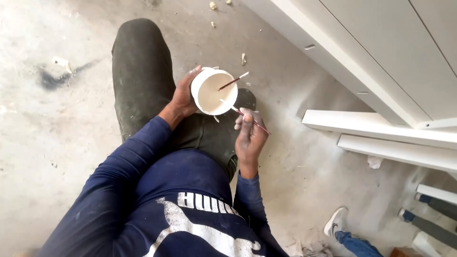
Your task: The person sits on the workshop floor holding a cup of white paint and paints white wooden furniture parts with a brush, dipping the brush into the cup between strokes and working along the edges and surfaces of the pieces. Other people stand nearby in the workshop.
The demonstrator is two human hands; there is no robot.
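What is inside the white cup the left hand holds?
The cup holds white paint nearly across its whole width. A thin brush rests in it, and the right hand dips a second brush in. The paint covers the bottom, so depth cannot be seen.

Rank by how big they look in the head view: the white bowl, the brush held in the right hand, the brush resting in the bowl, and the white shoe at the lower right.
1. White bowl.
2. Brush held in the right hand, by length.
3. Brush resting in the bowl and white shoe: look alike, and the shoe is partly hidden, so unranked.
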